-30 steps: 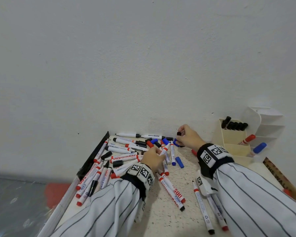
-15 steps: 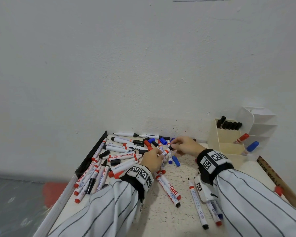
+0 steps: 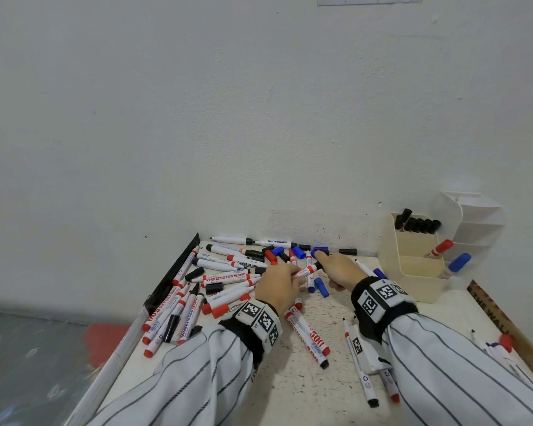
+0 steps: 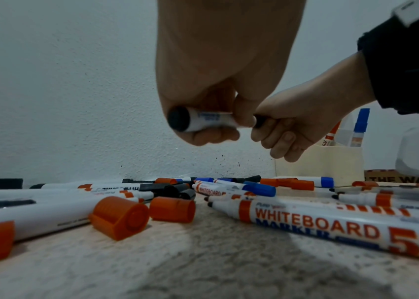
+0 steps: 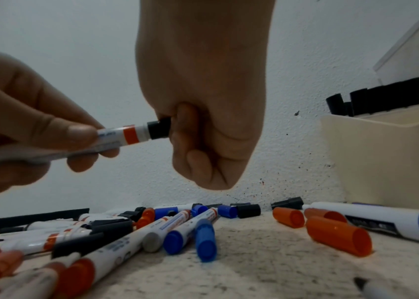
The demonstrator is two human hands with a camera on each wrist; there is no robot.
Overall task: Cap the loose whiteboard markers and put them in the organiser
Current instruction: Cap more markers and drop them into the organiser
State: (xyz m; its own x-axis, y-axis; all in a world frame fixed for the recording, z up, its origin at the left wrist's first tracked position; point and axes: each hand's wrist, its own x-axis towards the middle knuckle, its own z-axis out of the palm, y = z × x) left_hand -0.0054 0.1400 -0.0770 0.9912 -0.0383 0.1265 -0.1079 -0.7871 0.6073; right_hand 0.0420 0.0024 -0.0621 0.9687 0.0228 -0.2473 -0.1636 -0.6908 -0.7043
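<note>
Both hands meet over the pile, just above the table (image 3: 305, 395). Left hand (image 3: 279, 285) has fingers curled round the barrel of a whiteboard marker (image 3: 305, 271), holding it roughly level with the nib end aimed toward 2 o'clock, so the other hand can push straight along its axis. Right hand (image 3: 339, 270) is closed in a fist round a black cap (image 5: 159, 128), thumb over it; from the right wrist view the cap sits on the marker's tip, right up against the collar by the orange band. Judged step: pressing the cap home. Whether it has clicked, cannot tell.

Loose markers (image 3: 228, 278) and caps in red, blue and black lie scattered from 9 to 12 o'clock of the hands, more markers near the person at 5 o'clock. Organiser (image 3: 413, 287) stands at 3 o'clock against the wall (image 3: 259, 118), within reach of the right hand; its back compartment holds black-capped markers (image 3: 419, 224), and a red and a blue one lean in others. Most of the task looks left to do.
</note>
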